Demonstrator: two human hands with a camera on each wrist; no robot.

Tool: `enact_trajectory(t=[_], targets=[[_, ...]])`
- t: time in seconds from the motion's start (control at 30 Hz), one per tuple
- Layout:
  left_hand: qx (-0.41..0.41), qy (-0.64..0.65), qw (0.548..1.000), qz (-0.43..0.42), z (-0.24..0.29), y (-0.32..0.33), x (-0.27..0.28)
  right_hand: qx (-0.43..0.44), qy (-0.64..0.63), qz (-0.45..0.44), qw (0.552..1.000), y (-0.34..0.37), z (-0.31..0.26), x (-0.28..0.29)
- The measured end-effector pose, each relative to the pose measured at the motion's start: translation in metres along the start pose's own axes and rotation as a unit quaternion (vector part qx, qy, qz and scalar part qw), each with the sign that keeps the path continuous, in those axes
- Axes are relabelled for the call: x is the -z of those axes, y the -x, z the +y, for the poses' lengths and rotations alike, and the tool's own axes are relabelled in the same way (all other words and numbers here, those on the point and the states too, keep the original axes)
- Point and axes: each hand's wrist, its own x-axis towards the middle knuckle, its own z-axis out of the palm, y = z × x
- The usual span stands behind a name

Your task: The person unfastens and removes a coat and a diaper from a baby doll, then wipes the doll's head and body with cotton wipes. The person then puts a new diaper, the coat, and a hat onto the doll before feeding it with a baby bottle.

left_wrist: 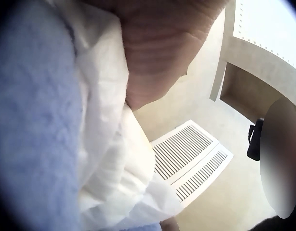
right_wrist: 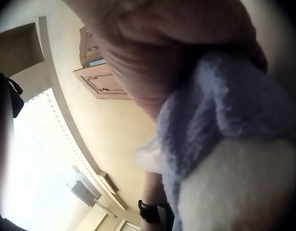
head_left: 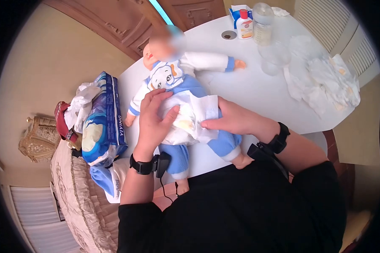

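A doll [head_left: 190,86] in a blue and white outfit lies face up on the white table, with an unfolded white diaper [head_left: 183,116] over its lower body. On the diaper's upper left side rests my left hand [head_left: 156,120], fingers slightly bent and thumb apart. My right hand [head_left: 236,117] grips the diaper's right flap, thumb on top. The left wrist view has my left hand [left_wrist: 162,48] against the white diaper [left_wrist: 104,96] beside blue cloth [left_wrist: 37,115]. In the right wrist view, my right hand [right_wrist: 152,48] is above blue fleece [right_wrist: 201,115]; its fingertips are hidden.
A blue diaper pack [head_left: 103,122] stands at the table's left edge, with crumpled white cloth [head_left: 83,101] by it. At the far right of the table [head_left: 249,84] are a red-capped bottle [head_left: 245,27], a baby bottle [head_left: 263,25] and crumpled white sheets [head_left: 325,80].
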Motion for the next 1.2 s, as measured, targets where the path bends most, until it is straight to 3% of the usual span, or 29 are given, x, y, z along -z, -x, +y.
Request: enact_trajectory(t=[0.17,0.23,0.33,0.47,0.53,0.57,0.63,0.67,0.77,0.83,0.97,1.03,1.07,1.13,1.17,1.2], targets=[[-0.005,0.015,1.000,0.000,0.006,0.004,-0.002,-0.018,0.008,0.005,1.000,0.016,-0.010,0.004],[-0.024,-0.041,0.999,-0.012,0.009,0.004,-0.001,-0.011,-0.002,0.019,1.000,0.020,-0.007,0.010],[0.013,-0.008,1.000,-0.026,0.003,-0.002,-0.002,-0.063,0.079,0.083,0.991,0.025,-0.016,0.017],[0.050,0.020,0.998,-0.044,0.000,-0.011,0.003,-0.053,0.096,0.080,0.991,0.019,-0.026,0.029],[0.046,0.018,0.996,-0.077,-0.007,-0.015,0.006,-0.045,-0.042,0.045,0.997,0.013,-0.026,0.033],[0.044,0.018,0.996,-0.077,-0.013,-0.017,0.007,-0.044,-0.041,0.046,0.997,0.007,-0.024,0.036],[0.122,0.195,0.969,-0.089,-0.025,-0.019,0.007,0.024,-0.087,0.115,0.989,-0.010,-0.017,0.041],[0.121,0.195,0.969,-0.089,-0.026,-0.018,0.007,0.025,-0.087,0.116,0.989,-0.019,-0.014,0.045],[0.132,0.174,0.973,-0.079,-0.028,-0.017,0.006,-0.003,-0.044,0.144,0.989,-0.039,0.002,0.049],[0.140,0.199,0.968,-0.059,-0.029,-0.016,0.003,-0.004,0.051,0.190,0.981,-0.049,0.015,0.043],[0.130,0.129,0.981,-0.057,-0.017,-0.017,0.004,-0.029,0.062,0.182,0.981,-0.051,0.028,0.034],[-0.058,-0.084,0.995,0.021,0.001,-0.023,0.006,-0.027,-0.035,0.171,0.984,-0.052,0.032,0.031],[-0.060,-0.083,0.995,0.020,0.015,-0.026,0.010,-0.027,-0.035,0.173,0.984,-0.051,0.030,0.030],[-0.246,-0.133,0.955,-0.102,0.039,-0.031,0.013,-0.055,-0.057,0.143,0.987,-0.048,0.025,0.032],[-0.248,-0.133,0.954,-0.103,0.042,-0.030,0.005,-0.055,-0.057,0.145,0.986,-0.048,0.024,0.033],[-0.229,-0.096,0.955,-0.160,0.043,-0.028,-0.004,-0.071,-0.042,0.173,0.982,-0.049,0.022,0.036]])
